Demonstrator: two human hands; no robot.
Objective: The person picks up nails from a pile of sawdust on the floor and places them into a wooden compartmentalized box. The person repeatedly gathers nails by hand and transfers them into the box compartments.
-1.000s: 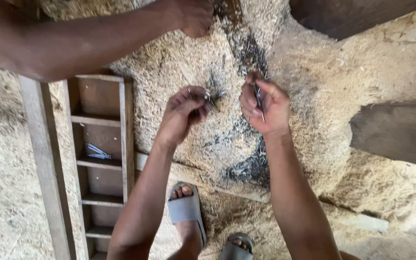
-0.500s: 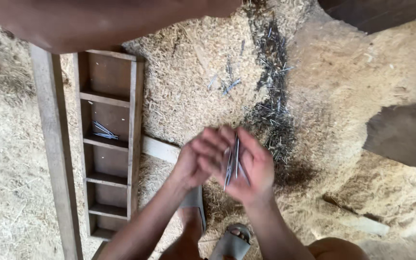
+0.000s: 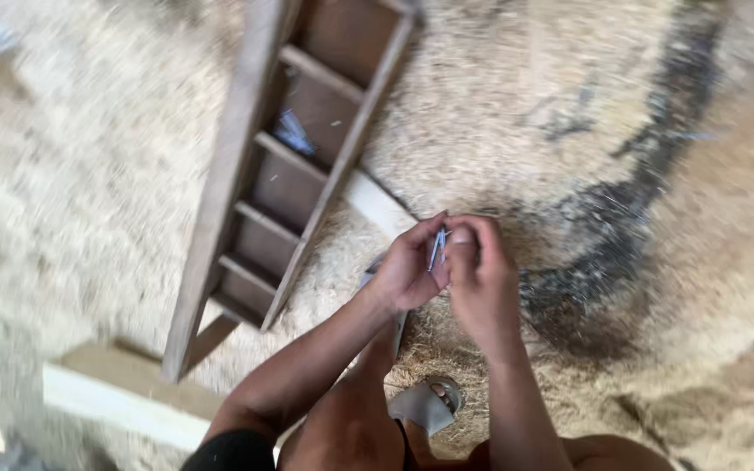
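My left hand (image 3: 407, 266) and my right hand (image 3: 480, 279) are pressed together in front of me, both closed around a small bunch of thin metal nails (image 3: 437, 247) that stands upright between the fingers. Below them lies sawdust-covered ground. My knee and my foot in a grey sandal (image 3: 429, 403) show under the hands.
A long wooden frame with cross slats (image 3: 283, 166) lies on the sawdust at the left, with a few nails (image 3: 292, 131) in one compartment. A pale wooden board (image 3: 124, 410) lies at the lower left. A dark streak of scattered nails (image 3: 647, 192) curves across the sawdust at the right.
The view has swung and tilted, so the frame now runs diagonally. My hands came together from apart and stay joined on the nails. The other person's arm at the top has left the view.
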